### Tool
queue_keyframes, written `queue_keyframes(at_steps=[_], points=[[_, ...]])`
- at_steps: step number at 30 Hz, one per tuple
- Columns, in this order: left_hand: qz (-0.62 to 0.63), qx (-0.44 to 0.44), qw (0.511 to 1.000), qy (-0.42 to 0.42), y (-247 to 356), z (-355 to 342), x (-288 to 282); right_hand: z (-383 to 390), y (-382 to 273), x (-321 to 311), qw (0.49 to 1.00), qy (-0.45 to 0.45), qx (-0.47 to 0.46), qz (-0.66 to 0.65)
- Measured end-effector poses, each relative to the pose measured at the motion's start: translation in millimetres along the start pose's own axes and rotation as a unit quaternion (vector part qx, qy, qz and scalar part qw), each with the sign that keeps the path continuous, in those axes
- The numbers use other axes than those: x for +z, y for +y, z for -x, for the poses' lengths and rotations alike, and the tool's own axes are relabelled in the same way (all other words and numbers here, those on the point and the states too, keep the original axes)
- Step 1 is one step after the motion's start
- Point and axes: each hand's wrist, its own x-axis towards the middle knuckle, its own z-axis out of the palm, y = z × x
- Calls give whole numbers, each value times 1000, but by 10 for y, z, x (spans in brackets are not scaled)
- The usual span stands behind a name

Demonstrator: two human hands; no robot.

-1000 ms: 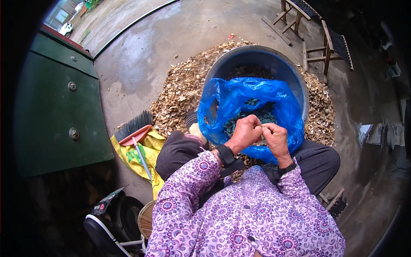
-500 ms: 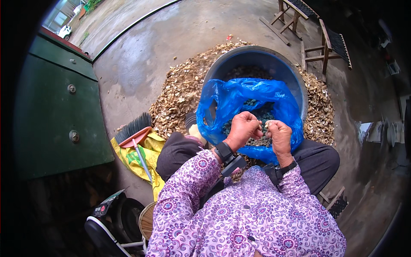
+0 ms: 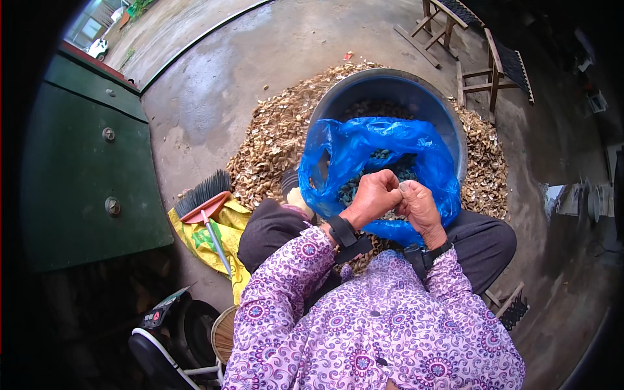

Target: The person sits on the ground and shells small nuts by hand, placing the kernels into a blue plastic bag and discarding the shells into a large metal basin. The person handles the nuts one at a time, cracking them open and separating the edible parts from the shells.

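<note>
Both hands meet at their fingertips over an opened blue plastic bag [image 3: 435, 169], which sits in a large round metal basin [image 3: 357, 83] in front of me. My left hand [image 3: 375, 197] and my right hand [image 3: 418, 207] are both pinched closed. What lies between their fingertips is too small and hidden to make out. Inside the bag are small pieces [image 3: 354, 188], which look like nuts, partly covered by my hands. A wide pile of broken pale brown shells [image 3: 273, 136] spreads on the floor around the basin.
At left stand a green metal panel [image 3: 91, 169] and a broom [image 3: 201, 211] lying on a yellow sack [image 3: 231, 221]. Wooden folding stools [image 3: 494, 84] are at upper right. An electric scooter or cart [image 3: 175, 331] and a woven round item [image 3: 223, 331] are at lower left.
Half a second ago my hands were slightly apart; now their fingertips are together again. My right wrist has tilted a little.
</note>
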Motion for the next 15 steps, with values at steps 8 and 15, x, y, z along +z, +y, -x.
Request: queue_keyframes(at_steps=[8, 15], points=[[75, -75, 993, -48, 118, -25, -43, 49, -44, -67, 1000, -12, -11, -3], [161, -101, 978, -84, 175, -22, -70, 87, -122, -73, 996, -28, 42, -70]])
